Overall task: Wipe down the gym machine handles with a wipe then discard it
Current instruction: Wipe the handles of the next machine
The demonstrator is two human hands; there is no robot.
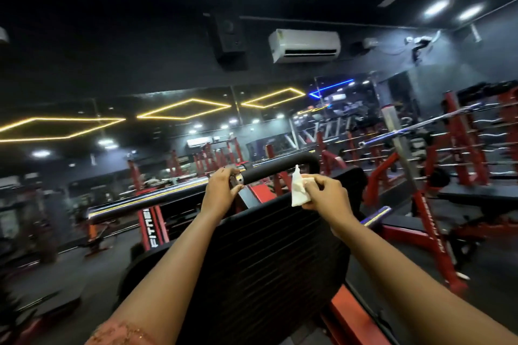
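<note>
A black padded machine handle (276,167) curves across the middle of the view and ends in a chrome cap at its left. My left hand (222,187) grips that chrome end, fingers curled over the top. My right hand (326,193) pinches a crumpled white wipe (299,190) just below and in front of the handle's right bend. The wipe hangs a little apart from the black grip.
A black ribbed back pad (269,255) rises below my arms. A long barbell (145,200) runs left on a red stand marked FITNESS (152,228). Red racks and bars (459,143) fill the right side; a mirror wall lies ahead.
</note>
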